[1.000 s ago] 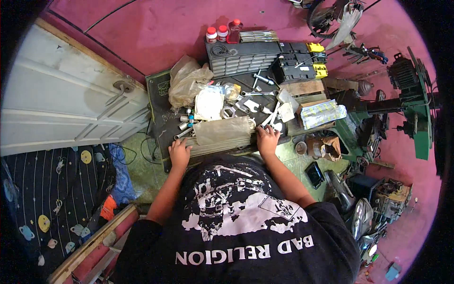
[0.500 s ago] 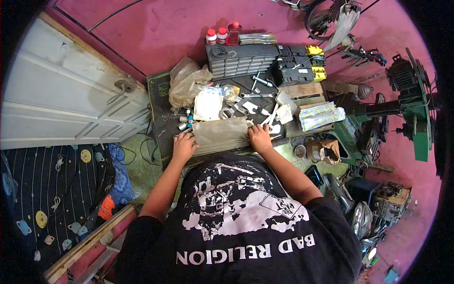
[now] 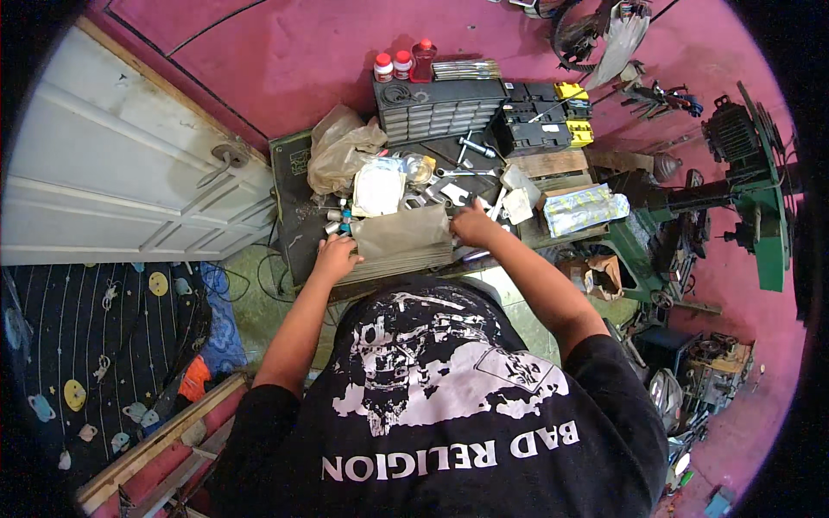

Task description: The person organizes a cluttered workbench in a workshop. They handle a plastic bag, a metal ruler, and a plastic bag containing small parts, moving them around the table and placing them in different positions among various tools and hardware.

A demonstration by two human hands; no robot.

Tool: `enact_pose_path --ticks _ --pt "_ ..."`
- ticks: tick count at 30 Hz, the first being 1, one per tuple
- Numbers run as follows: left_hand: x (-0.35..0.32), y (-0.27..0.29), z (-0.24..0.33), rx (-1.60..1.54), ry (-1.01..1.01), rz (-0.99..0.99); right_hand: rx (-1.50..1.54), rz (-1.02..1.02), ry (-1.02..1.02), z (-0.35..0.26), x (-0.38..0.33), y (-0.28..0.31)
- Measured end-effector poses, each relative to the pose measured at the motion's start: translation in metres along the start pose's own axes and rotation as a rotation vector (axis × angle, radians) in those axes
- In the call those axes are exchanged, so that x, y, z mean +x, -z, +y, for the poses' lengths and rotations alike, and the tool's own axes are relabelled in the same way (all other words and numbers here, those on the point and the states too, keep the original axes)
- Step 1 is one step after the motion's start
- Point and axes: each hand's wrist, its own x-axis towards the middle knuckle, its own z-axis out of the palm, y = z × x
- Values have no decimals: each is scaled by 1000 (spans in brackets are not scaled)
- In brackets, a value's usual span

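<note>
A thick, worn grey-brown book or stack of sheets (image 3: 402,238) lies at the near edge of the workbench, its layered edges facing me. My left hand (image 3: 337,257) rests at its left side, fingers spread and thumb against the edge. At the far right corner of the stack is my right hand (image 3: 471,226), its fingers bent toward the tools and mostly hidden by the back of the hand. Close beyond those fingers lie a white open-end piece (image 3: 455,193) and a combination wrench (image 3: 466,173). Small sockets (image 3: 335,221) sit beyond my left hand.
Farther back are a crumpled plastic bag (image 3: 338,155), a white pad (image 3: 378,188), a drawer cabinet (image 3: 442,112) and black-and-yellow cases (image 3: 540,116). A silvery wrapped package (image 3: 587,210) lies right. A white door (image 3: 121,164) stands left, a green drill press (image 3: 764,224) far right.
My right hand has moved up and away from me, from the right edge of the stack toward the tools. The left hand stays beside the stack, its fingers slightly shifted.
</note>
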Motion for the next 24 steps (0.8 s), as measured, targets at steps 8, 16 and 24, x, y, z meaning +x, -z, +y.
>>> enact_pose_path --ticks 8,16,24 --pt "2 10 2 10 -87 80 367 -196 -71 15 14 91" --pt "-2 4 -11 -74 -40 337 405 48 -24 -23 3 177" --pt "-22 -13 -37 -290 88 463 1073 73 464 -75 11 234"
